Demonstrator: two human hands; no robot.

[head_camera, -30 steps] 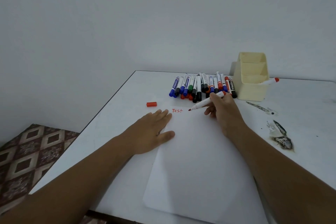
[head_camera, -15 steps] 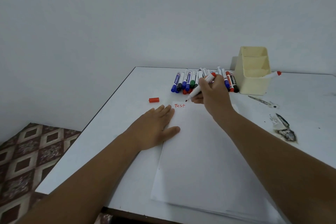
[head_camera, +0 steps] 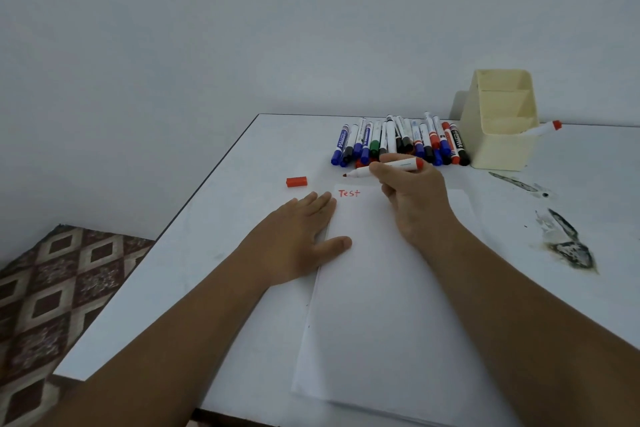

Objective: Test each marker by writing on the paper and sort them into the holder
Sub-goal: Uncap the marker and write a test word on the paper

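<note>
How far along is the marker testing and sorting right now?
Early on. Done: the red word "Test" is on the paper, and one red-ended marker leans out of the holder. In hand: the right hand holds an uncapped red marker; its red cap lies on the table. The left hand rests flat at the paper's edge. Left: recapping, then the marker pile.

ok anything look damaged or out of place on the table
Yes. Dark, scorched-looking patches mar the table at the right, with a smaller streak nearer the holder. A loose red cap lies left of the paper.
</note>
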